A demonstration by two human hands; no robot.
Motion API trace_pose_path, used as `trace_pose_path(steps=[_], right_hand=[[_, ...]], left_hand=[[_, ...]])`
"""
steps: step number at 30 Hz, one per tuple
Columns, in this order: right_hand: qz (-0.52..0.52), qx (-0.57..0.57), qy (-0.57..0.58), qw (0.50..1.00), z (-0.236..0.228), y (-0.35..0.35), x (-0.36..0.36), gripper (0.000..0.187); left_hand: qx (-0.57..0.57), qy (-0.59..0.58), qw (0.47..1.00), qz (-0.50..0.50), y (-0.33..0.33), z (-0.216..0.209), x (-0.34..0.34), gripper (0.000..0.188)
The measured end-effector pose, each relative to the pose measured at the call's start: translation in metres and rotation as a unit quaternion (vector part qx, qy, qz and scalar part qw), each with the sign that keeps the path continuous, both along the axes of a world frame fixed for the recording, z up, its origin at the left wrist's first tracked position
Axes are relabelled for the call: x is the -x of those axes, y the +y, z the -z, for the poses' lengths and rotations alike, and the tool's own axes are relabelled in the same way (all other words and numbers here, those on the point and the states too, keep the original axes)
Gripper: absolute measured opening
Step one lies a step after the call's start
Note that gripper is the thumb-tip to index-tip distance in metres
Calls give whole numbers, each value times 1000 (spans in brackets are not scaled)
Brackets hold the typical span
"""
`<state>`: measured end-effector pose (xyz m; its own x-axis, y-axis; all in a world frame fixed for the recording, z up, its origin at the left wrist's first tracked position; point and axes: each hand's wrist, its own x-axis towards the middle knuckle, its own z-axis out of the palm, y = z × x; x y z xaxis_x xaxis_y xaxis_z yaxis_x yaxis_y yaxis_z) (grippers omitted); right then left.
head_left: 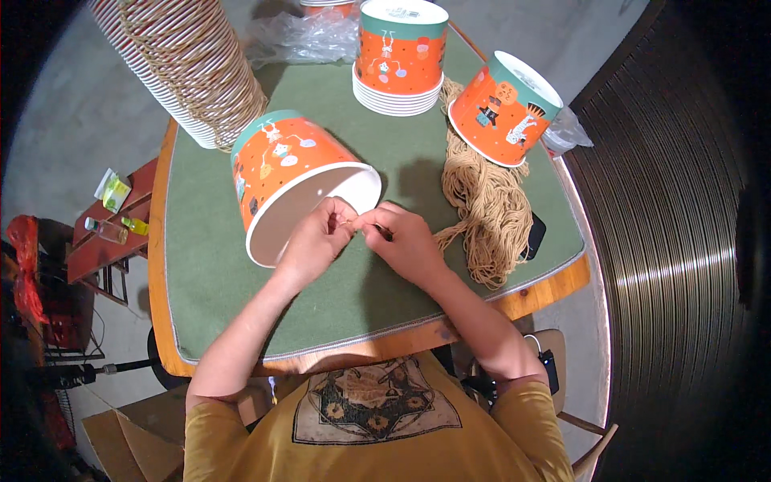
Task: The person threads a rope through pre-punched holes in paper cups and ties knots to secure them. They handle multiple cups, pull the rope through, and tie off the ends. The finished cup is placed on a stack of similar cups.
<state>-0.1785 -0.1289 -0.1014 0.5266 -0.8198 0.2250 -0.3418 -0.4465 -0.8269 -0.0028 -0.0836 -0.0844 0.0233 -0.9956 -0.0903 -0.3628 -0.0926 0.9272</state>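
A large orange paper bucket (301, 153) with a green base band and cartoon figures lies tipped on the table, its white mouth facing me. My left hand (316, 239) is in front of that mouth, thumb and fingers pinched together. Close against it, my right hand (404, 243) is pinched too, beside the lower right of the rim. The fingertips of both hands meet; whatever thin thing they may hold is too small to make out. To the right of my right hand lies a loose hank of tan cord (486, 217).
A tall leaning stack of buckets with cord loops (181, 60) stands at the far left. An upside-down bucket stack (400, 56) is at the back; another upturned bucket (506, 108) rests on the cord. A black phone-like object (534, 236) lies right; clear plastic (301, 38) lies behind.
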Motion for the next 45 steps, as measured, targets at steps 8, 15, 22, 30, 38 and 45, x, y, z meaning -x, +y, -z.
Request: trace_pose_path(steps=[8, 15, 22, 30, 38, 45], right_hand=[[69, 171, 48, 982, 3, 11, -5, 25], [75, 188, 140, 969, -5, 8, -11, 30], [87, 122, 54, 987, 3, 2, -16, 24], [72, 71, 34, 994, 2, 0, -18, 12], [64, 124, 69, 988, 9, 1, -19, 16], [40, 115, 85, 989, 4, 3, -20, 15]], left_hand=[[246, -207, 946, -50, 5, 8, 12, 19], [252, -196, 945, -71, 4, 18, 15, 18], [254, -161, 949, -95, 2, 24, 16, 18], [199, -99, 969, -106, 5, 21, 11, 14], [92, -37, 994, -50, 1, 20, -4, 9], [41, 42, 995, -81, -5, 17, -6, 15]])
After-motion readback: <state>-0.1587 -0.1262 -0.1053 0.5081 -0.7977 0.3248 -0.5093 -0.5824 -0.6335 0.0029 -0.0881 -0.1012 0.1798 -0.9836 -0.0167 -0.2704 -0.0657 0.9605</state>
